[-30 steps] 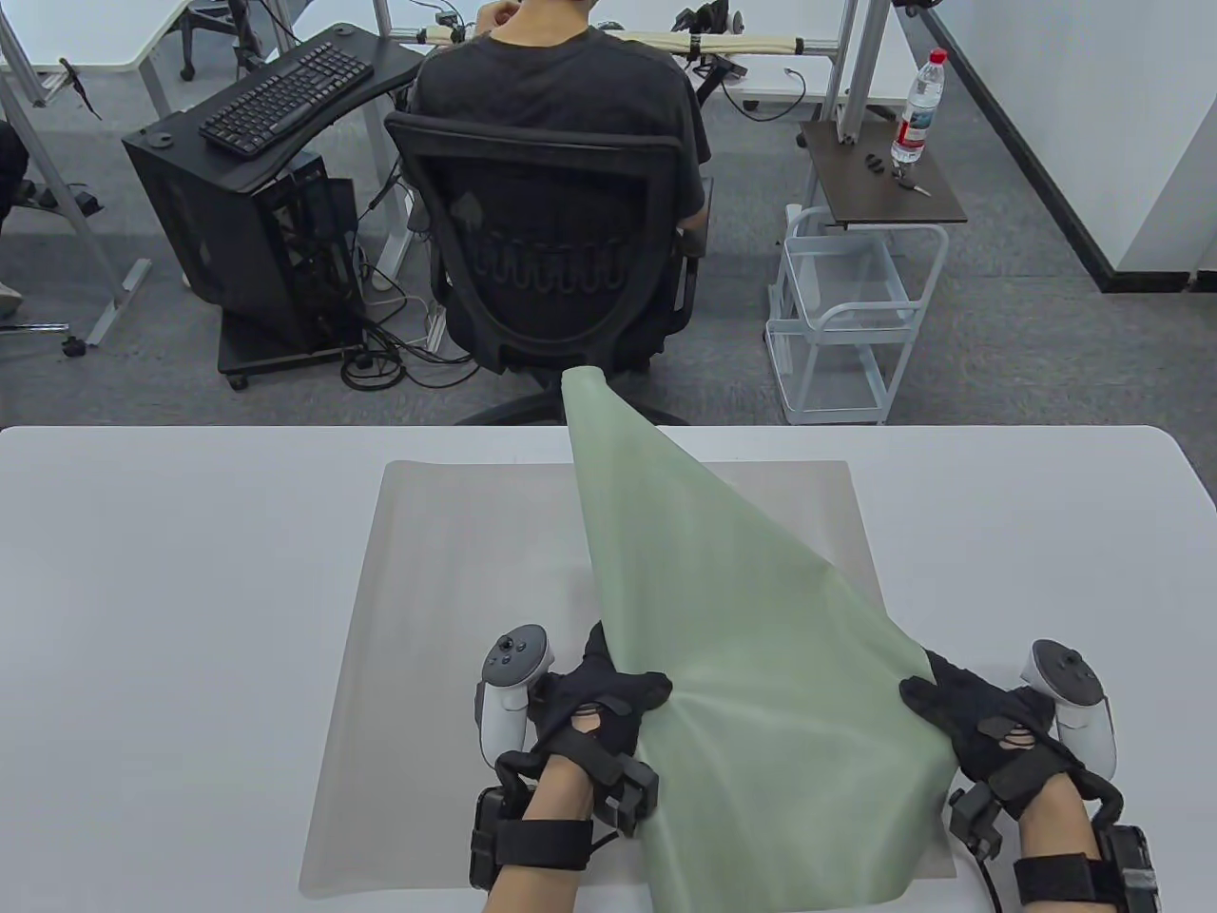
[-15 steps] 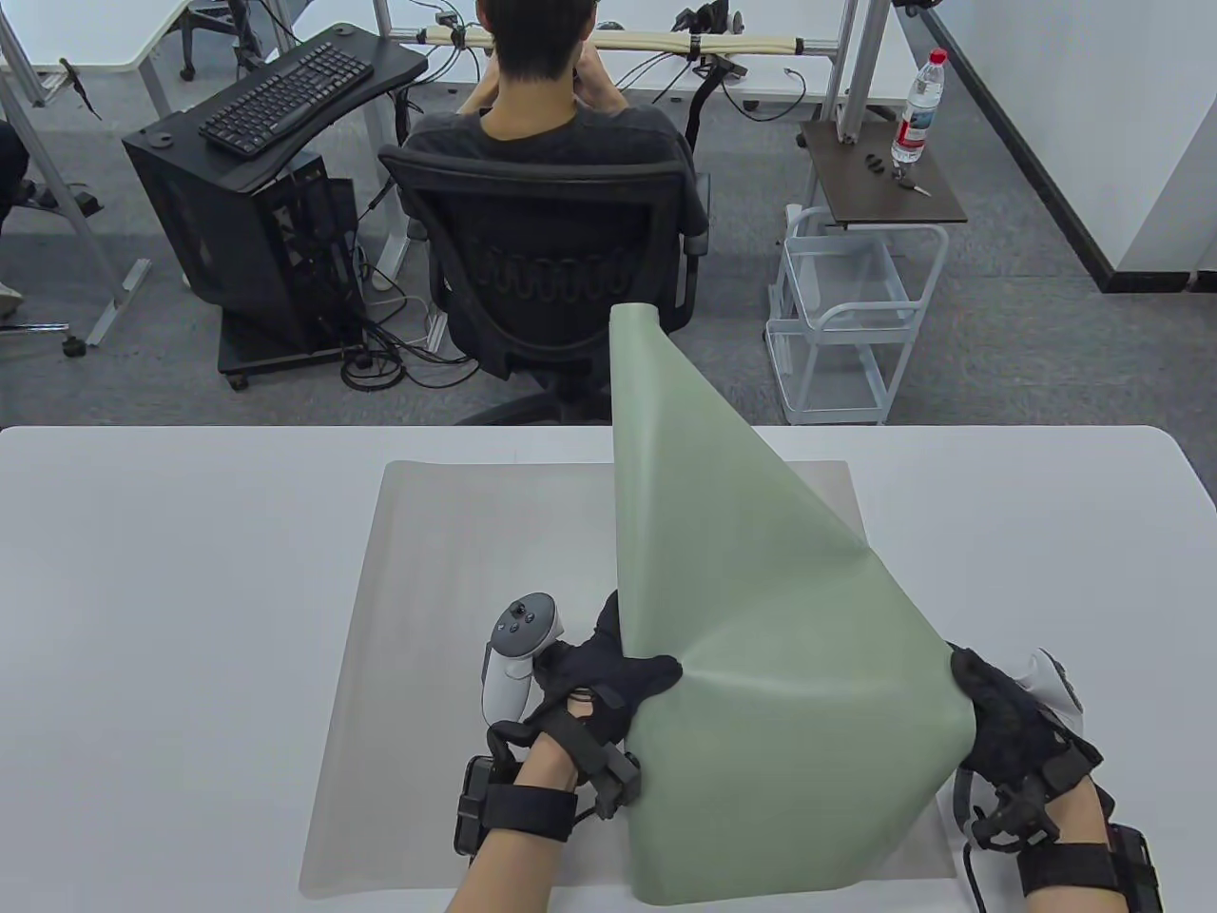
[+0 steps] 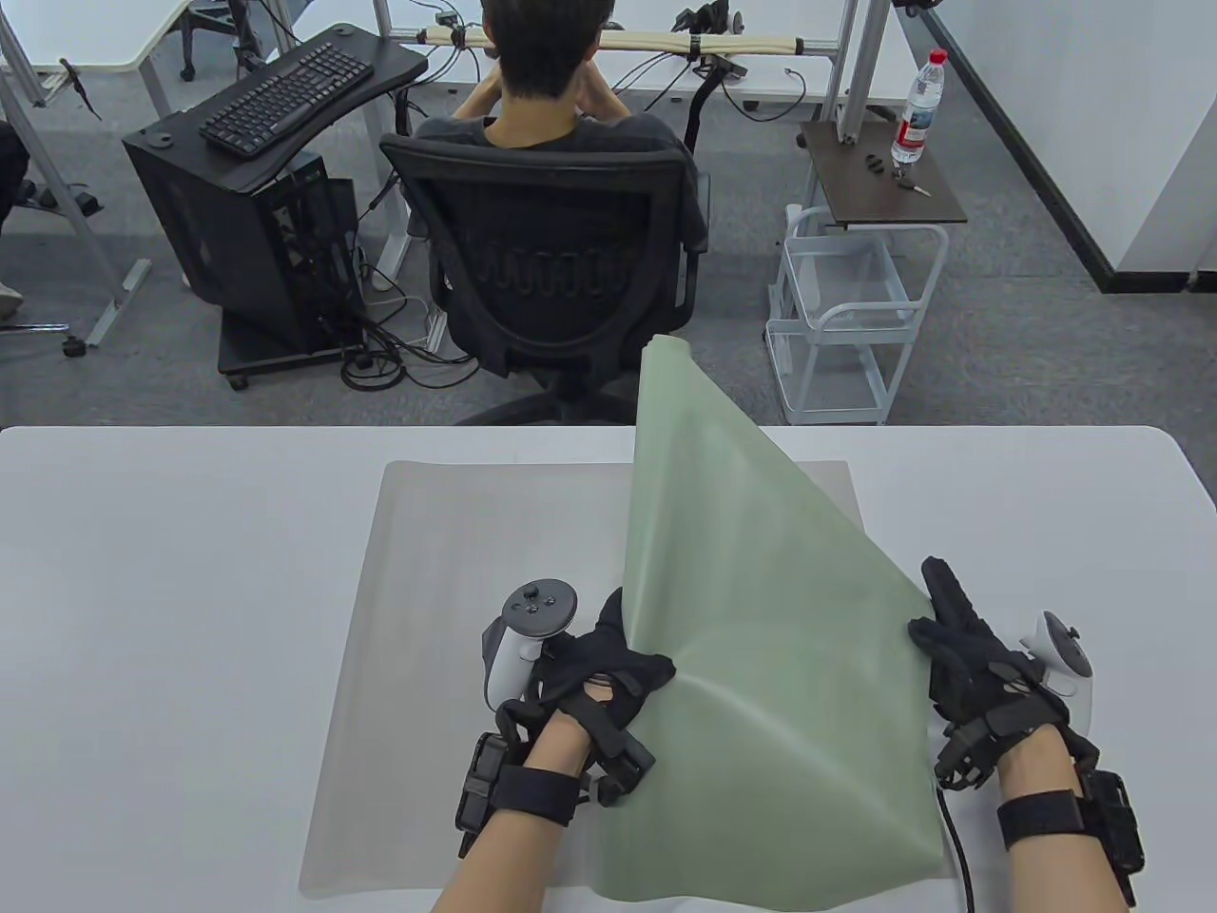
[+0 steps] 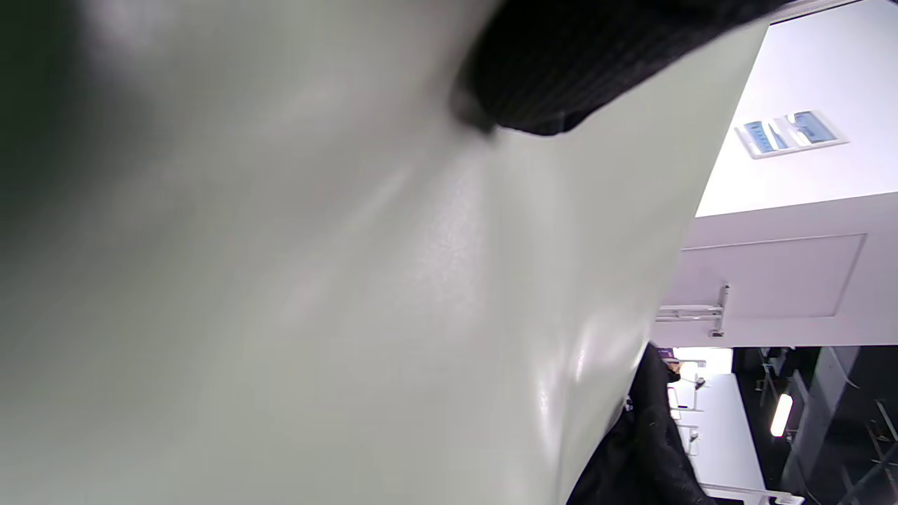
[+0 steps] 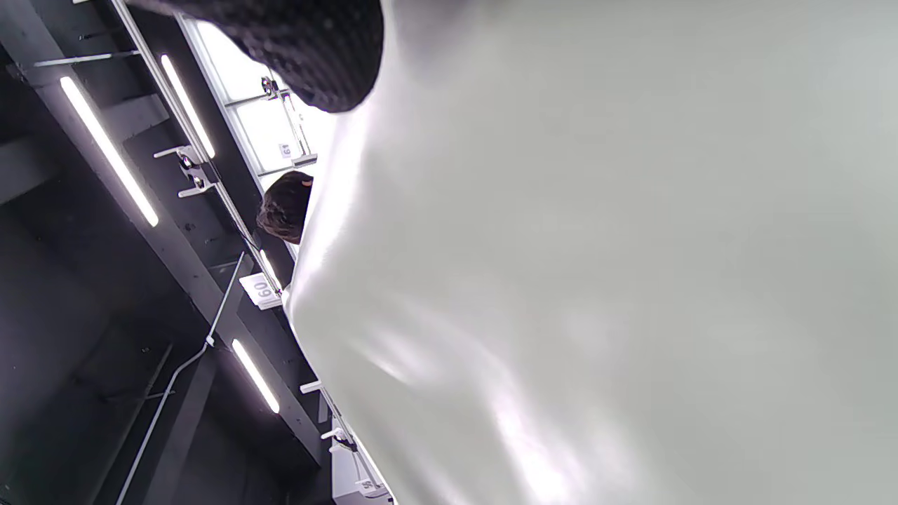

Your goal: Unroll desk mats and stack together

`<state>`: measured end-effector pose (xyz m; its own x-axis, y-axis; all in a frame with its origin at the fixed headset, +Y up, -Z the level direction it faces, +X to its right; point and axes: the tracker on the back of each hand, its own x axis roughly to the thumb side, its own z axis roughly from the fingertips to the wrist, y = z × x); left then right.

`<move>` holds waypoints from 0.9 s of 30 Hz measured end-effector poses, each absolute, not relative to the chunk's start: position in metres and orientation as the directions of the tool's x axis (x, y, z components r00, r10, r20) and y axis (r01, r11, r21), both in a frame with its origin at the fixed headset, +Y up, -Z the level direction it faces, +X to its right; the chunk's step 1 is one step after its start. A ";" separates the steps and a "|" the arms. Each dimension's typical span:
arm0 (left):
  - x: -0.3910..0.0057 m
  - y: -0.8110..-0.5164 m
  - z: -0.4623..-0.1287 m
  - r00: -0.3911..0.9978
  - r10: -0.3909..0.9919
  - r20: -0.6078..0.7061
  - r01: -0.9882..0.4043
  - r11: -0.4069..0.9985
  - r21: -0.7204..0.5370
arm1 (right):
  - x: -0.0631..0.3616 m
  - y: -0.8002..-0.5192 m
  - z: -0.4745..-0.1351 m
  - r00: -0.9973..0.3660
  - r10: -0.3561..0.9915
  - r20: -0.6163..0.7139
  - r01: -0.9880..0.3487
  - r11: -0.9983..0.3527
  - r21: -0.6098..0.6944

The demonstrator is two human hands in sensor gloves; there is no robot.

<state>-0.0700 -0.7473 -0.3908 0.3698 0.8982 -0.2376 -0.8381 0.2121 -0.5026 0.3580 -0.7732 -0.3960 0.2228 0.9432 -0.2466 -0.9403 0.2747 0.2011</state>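
Observation:
A pale green desk mat (image 3: 761, 656) is held up off the table, its far corner (image 3: 661, 354) standing high. It hangs over a grey mat (image 3: 456, 609) that lies flat on the white table (image 3: 171, 590). My left hand (image 3: 623, 666) grips the green mat's left edge. My right hand (image 3: 946, 632) holds its right edge, one finger pointing away. The green mat fills the left wrist view (image 4: 316, 280) and the right wrist view (image 5: 596, 280), with a gloved fingertip (image 4: 554, 77) pressed on it in the left wrist view and another (image 5: 316, 49) in the right wrist view.
Beyond the table's far edge a person sits in a black office chair (image 3: 551, 257). A white wire cart (image 3: 846, 314) stands at the right, and a side table (image 3: 884, 181) with a water bottle (image 3: 917, 105) behind it. A desk with a keyboard (image 3: 285, 95) is at back left.
The green mat's raised corner swung right. My right hand shifted up the mat's right edge and now points a finger away. The seated person sat up straighter.

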 end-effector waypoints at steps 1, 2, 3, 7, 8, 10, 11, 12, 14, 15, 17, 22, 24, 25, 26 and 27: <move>-0.070 -0.748 -0.392 0.390 0.889 -0.240 -0.836 0.233 -0.497 | 0.359 -0.771 -0.399 0.220 0.946 -0.239 -0.945 0.267 0.189; -0.069 -0.749 -0.393 0.413 0.876 -0.250 -0.835 0.255 -0.488 | 0.361 -0.768 -0.405 0.228 0.948 -0.223 -0.949 0.267 0.165; -0.069 -0.750 -0.394 0.431 0.864 -0.259 -0.831 0.270 -0.486 | 0.362 -0.766 -0.409 0.232 0.949 -0.215 -0.952 0.267 0.149; -0.067 -0.755 -0.400 0.507 0.813 -0.288 -0.813 0.339 -0.473 | 0.363 -0.755 -0.431 0.152 0.973 -0.171 -0.982 0.168 0.084; -0.066 -0.756 -0.401 0.511 0.806 -0.299 -0.813 0.340 -0.472 | 0.362 -0.753 -0.435 0.135 0.978 -0.160 -0.985 0.150 0.082; -0.067 -0.761 -0.403 0.523 0.790 -0.319 -0.811 0.346 -0.471 | 0.361 -0.749 -0.444 0.122 0.983 -0.136 -0.988 0.133 0.073; -0.068 -0.764 -0.404 0.532 0.778 -0.334 -0.810 0.355 -0.466 | 0.360 -0.747 -0.450 0.115 0.985 -0.128 -0.990 0.125 0.070; -0.069 -0.767 -0.406 0.539 0.765 -0.352 -0.811 0.358 -0.463 | 0.358 -0.745 -0.455 0.096 0.988 -0.124 -0.992 0.106 0.071; -0.070 -0.772 -0.408 0.543 0.748 -0.380 -0.813 0.356 -0.461 | 0.355 -0.742 -0.463 0.053 0.993 -0.106 -0.995 0.061 0.079; -0.070 -0.775 -0.409 0.549 0.737 -0.395 -0.813 0.360 -0.458 | 0.352 -0.742 -0.469 0.026 0.994 -0.106 -0.995 0.036 0.089; -0.067 -0.778 -0.411 0.593 0.698 -0.401 -0.787 0.398 -0.472 | 0.345 -0.740 -0.476 -0.056 0.991 -0.118 -0.995 -0.046 0.089; -0.062 -0.778 -0.414 0.626 0.652 -0.428 -0.771 0.434 -0.466 | 0.329 -0.740 -0.493 -0.401 0.910 -0.111 -0.916 -0.394 0.074; -0.063 -0.779 -0.414 0.614 0.642 -0.460 -0.783 0.420 -0.460 | 0.324 -0.743 -0.497 -0.578 0.803 -0.146 -0.816 -0.570 0.094; -0.064 -0.780 -0.415 0.606 0.636 -0.478 -0.790 0.408 -0.457 | 0.323 -0.745 -0.498 -0.652 0.745 -0.142 -0.758 -0.641 0.116; -0.065 -0.782 -0.415 0.593 0.632 -0.499 -0.800 0.396 -0.450 | 0.320 -0.749 -0.499 -0.736 0.661 -0.145 -0.676 -0.725 0.132; -0.065 -0.783 -0.416 0.579 0.626 -0.523 -0.812 0.382 -0.441 | 0.317 -0.753 -0.500 -0.800 0.579 -0.155 -0.599 -0.783 0.168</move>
